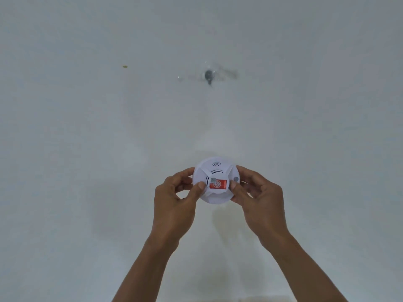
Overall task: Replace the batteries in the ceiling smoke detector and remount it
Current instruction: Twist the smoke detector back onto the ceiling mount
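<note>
You hold a round white smoke detector (216, 180) up against the white ceiling (87, 127); its face shows curved vent slots, raised ribs, a red sticker (218, 184) at centre and a small grey button at 3 o'clock. Your left hand (176, 199) pinches its rim at 9 o'clock and your right hand (259, 199) at 3 o'clock, thumbs on the face. At 12 o'clock, well apart, a dark screw (209, 75) sits in the scuffed ceiling.

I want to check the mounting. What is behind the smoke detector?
Behind the smoke detector, gripped by the left hand and right hand, only the white ceiling shows around its rim. Any bracket directly behind it is covered by its body.
</note>
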